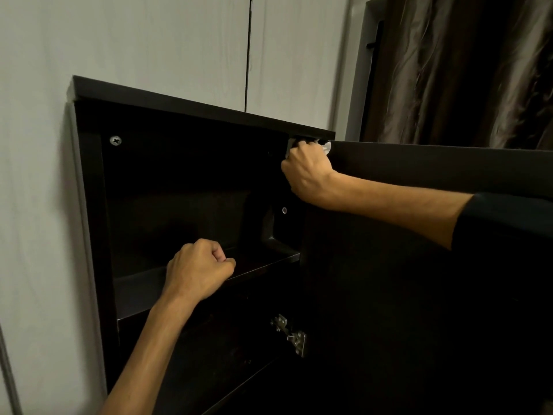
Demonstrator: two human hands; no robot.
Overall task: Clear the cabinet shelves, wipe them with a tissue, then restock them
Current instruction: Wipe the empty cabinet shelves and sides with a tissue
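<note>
Head view: right hand is gripping a white tissue at two o'clock, wiping the cabinet top corner by the hinge. Left hand, fisted empty, is bracing on the shelf. Best pressing firmly, working into corners.

The right hand hides most of the white tissue; the open cabinet door runs off the right edge.
</note>
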